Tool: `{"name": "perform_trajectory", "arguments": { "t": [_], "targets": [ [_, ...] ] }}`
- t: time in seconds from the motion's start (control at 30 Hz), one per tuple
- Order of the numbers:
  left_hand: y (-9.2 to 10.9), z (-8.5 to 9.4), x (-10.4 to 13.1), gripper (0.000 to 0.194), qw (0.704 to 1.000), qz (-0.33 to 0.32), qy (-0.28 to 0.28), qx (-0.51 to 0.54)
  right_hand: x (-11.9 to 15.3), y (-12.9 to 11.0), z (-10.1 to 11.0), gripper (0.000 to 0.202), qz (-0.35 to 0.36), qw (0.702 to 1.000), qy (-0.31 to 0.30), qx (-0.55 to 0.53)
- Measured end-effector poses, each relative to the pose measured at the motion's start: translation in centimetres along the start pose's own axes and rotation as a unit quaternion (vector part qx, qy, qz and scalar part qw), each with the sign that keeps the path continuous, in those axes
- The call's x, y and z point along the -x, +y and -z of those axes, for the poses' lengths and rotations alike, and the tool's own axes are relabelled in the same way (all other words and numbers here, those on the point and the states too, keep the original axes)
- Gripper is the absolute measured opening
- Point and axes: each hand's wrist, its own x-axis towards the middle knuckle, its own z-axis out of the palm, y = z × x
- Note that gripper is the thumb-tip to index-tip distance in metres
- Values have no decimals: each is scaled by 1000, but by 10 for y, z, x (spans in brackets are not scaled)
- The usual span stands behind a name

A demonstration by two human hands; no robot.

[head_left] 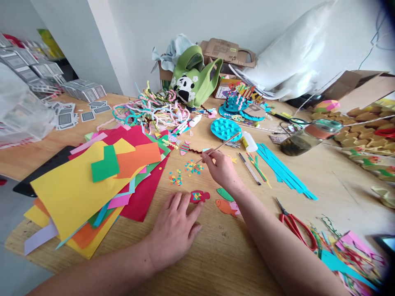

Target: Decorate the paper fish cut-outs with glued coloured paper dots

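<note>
My left hand (175,228) lies with fingers spread on the table, its fingertips touching a dark red paper fish (203,196) that bears small yellow, blue and orange triangles. A thin wooden stick (224,143) is pinched in my right hand (220,166), its lower tip over a pile of tiny paper triangles (194,167). Small paper dots (175,177) lie left of that pile. Below my right wrist are a green paper fish (224,194) and an orange one (224,206), with a pink piece partly hidden by the forearm.
Stacked coloured paper (70,185) covers the left side. Red-handled scissors (298,230), blue strips (285,170) and paper scraps (354,259) lie right. Behind are a glue bottle (249,142), a blue paper disc (225,129), pipe cleaners (151,109), a green bag (197,78) and a glass jar (304,139).
</note>
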Motion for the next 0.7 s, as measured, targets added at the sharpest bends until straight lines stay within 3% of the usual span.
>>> {"name": "perform_trajectory", "arguments": {
  "t": [0.37, 0.7],
  "targets": [
    [0, 0, 0, 49, 1000, 1, 0, 3, 0, 10, -8, 23, 12, 1000, 5, -7],
    [0, 1, -1, 48, 1000, 9, -5, 9, 0, -8, 8, 28, 1, 998, 42, -41]
  ]
}}
